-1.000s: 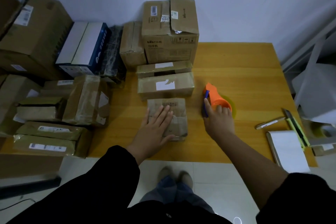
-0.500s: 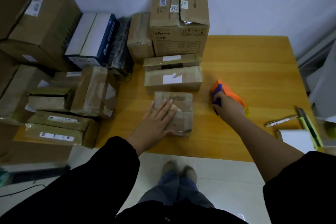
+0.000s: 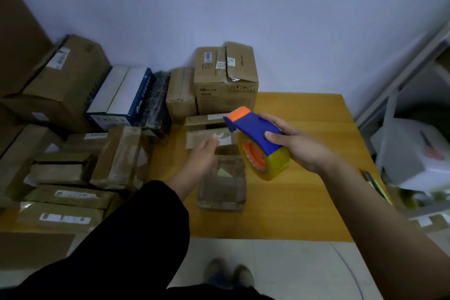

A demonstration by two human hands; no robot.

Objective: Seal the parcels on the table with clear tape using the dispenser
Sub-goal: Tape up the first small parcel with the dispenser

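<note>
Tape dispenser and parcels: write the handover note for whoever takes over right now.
Right hand grips the tape dispenser, held in the air above the table.
Left hand open, fingers straight, by the far end of the small parcel; contact unclear.
The small parcel lies flat near the table's front edge; more parcels at left.
Done: dispenser in hand. Left: tape this parcel, then the rest.

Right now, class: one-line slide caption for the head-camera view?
Right hand holds a blue-and-orange tape dispenser aloft; open left hand hovers by a small brown parcel on a wooden table.
</note>
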